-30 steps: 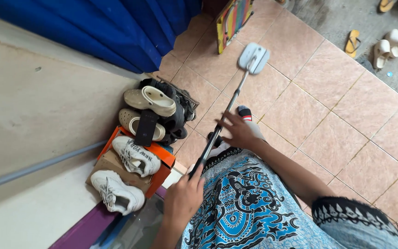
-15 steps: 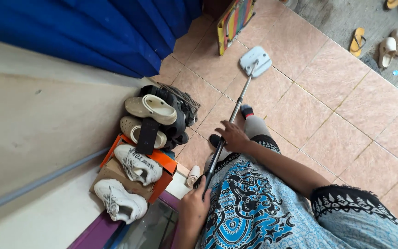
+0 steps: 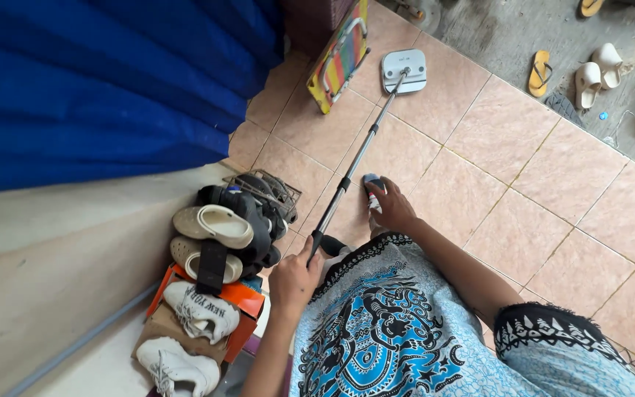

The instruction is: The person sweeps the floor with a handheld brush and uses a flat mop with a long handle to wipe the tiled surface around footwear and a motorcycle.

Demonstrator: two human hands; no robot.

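We hold a flat mop (image 3: 376, 121) out over the pink tiled floor (image 3: 538, 198). Our left hand (image 3: 293, 278) is closed in a fist around the dark grip at the near end of the metal pole, close to our blue and black patterned garment (image 3: 376, 323). Our right hand (image 3: 391, 209) sits further along, to the right of the pole and off it, fingers loosely curled over a socked foot; we cannot tell whether it grips anything. The pole runs up and away to the white rectangular mop head (image 3: 404, 71), which lies flat on a far tile just right of a folded, rainbow-striped panel (image 3: 339, 55) leaning upright. A blue curtain (image 3: 104, 81) fills the far left. On the near left, a wire shoe rack (image 3: 262, 195) carries beige clogs (image 3: 211, 224) and dark sandals, and white sneakers (image 3: 200, 312) rest on an orange shoebox (image 3: 248, 305). Far right, on grey concrete, lie yellow flip-flops (image 3: 539, 72) and cream slippers (image 3: 598, 66), well apart from the mop.
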